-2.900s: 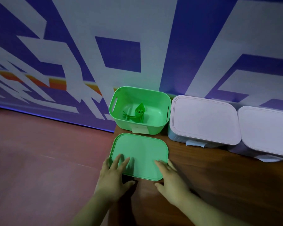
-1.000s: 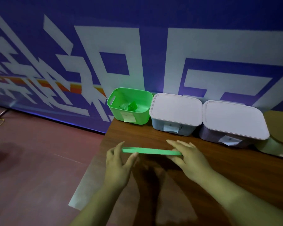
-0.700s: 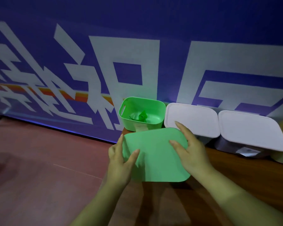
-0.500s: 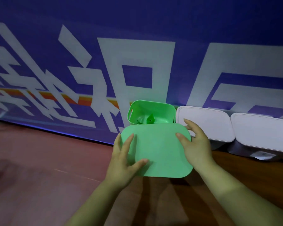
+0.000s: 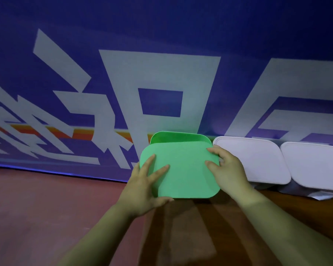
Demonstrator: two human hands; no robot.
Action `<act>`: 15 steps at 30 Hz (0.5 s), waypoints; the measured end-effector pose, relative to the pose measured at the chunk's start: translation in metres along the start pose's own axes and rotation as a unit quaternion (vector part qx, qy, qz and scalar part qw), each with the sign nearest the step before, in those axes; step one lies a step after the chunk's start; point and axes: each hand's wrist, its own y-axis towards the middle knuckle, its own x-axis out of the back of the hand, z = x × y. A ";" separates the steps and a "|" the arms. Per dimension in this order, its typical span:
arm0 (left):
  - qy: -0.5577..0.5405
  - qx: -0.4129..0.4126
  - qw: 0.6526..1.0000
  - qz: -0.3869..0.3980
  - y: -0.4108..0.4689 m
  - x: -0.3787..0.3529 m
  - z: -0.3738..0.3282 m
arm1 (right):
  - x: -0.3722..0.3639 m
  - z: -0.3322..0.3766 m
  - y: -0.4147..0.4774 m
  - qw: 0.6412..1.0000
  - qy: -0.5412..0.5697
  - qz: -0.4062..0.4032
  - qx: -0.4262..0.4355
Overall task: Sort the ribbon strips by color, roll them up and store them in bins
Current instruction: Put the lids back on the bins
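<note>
A flat green lid hangs tilted in front of the green bin, hiding all of the bin but its far rim. My left hand grips the lid's left edge, fingers spread on top and thumb under the near corner. At the lid's right edge my right hand holds it the same way. The green ribbon roll inside the bin is hidden by the lid.
Two white lidded bins stand in a row to the right of the green one, along the back of the brown wooden table. A blue and white banner wall rises right behind them. Reddish floor lies to the left.
Both hands picked the green lid up off the table and carried it forward and up over the green bin. The ribbon roll, seen earlier in the bin, is now covered.
</note>
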 end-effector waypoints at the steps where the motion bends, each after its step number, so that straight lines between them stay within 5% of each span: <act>1: 0.005 -0.001 1.000 0.003 0.012 -0.001 0.005 | 0.000 -0.001 0.006 0.999 -0.028 0.020 0.011; 7: 0.052 -0.027 0.998 0.026 0.073 -0.008 0.026 | 0.006 -0.003 0.034 0.961 -0.211 0.165 0.073; 15: 0.090 -0.020 0.994 0.065 0.107 -0.018 0.034 | 0.006 -0.026 0.068 0.870 -0.400 0.261 0.122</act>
